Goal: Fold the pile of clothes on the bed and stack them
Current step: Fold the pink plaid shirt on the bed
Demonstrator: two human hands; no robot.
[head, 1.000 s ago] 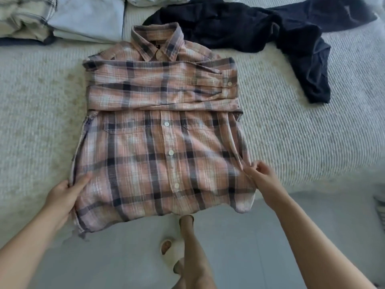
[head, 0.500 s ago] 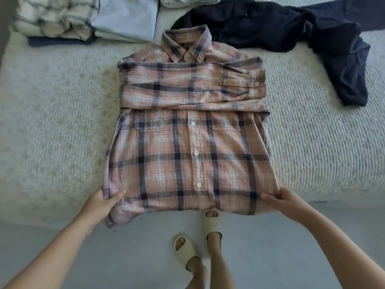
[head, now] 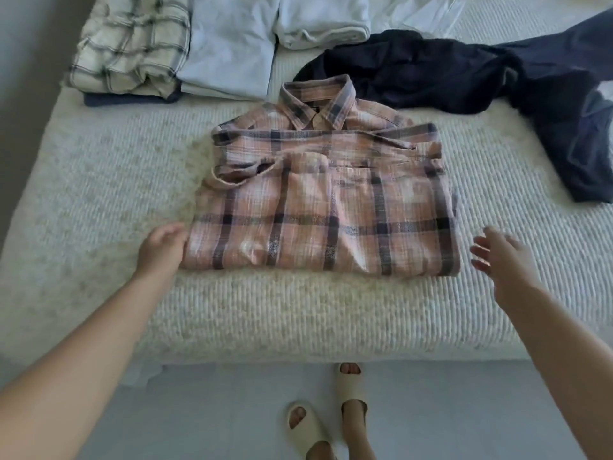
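Observation:
A pink plaid shirt point(head: 325, 207) lies folded in half on the bed point(head: 99, 207), its lower part turned up over the sleeves and the collar at the far end. My left hand point(head: 162, 249) touches the shirt's near left corner, fingers loosely curled. My right hand point(head: 501, 260) hovers just right of the shirt's near right corner, fingers spread, holding nothing. A dark navy garment point(head: 481, 84) lies unfolded at the back right.
Folded clothes sit at the back left: a cream plaid shirt point(head: 132, 44), a pale blue piece point(head: 229, 44) and a white piece point(head: 321, 21). The bed's front edge runs below the shirt; my feet in slippers point(head: 331, 410) stand on the floor.
The shirt's hem, held at both bottom corners, was lifted and folded up over the sleeves. Both hands have let go; the right hand has drawn away to the right.

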